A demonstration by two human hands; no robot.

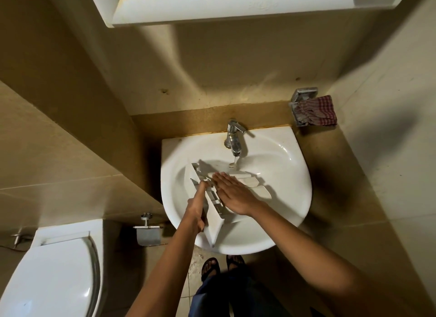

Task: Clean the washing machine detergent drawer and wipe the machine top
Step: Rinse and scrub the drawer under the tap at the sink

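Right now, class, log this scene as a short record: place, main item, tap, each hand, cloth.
place: bathroom sink, with a toilet to its left
main item: white detergent drawer, lying in the sink basin
tap: running, a thin stream falling by the drawer's far end
left hand: holds the drawer's front panel
right hand: flat, fingers straight, on the compartments
checked cloth: hangs on a metal holder at the wall, untouched
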